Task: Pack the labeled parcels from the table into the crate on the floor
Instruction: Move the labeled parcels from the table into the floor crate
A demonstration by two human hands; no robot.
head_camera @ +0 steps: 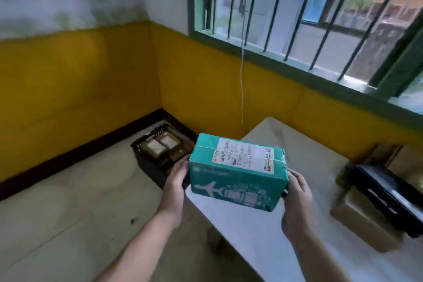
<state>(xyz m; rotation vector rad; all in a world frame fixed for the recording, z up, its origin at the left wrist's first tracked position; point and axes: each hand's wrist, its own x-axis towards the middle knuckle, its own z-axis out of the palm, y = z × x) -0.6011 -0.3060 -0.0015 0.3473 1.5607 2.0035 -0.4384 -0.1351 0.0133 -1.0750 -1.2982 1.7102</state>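
A teal cardboard parcel (238,171) with a white shipping label on top is held in the air over the table's left edge. My left hand (177,181) grips its left end and my right hand (297,199) grips its right end. Beyond it, a black crate (146,162) sits on the floor in the room's corner, with brown labeled parcels (160,146) inside. The teal parcel hides the crate's right part.
The white table (263,231) runs along the yellow wall under a barred window. At its right lie a black parcel (384,192) and a brown parcel (364,220). A thin white cord (242,89) hangs from the window. Bare floor (68,208) lies on the left.
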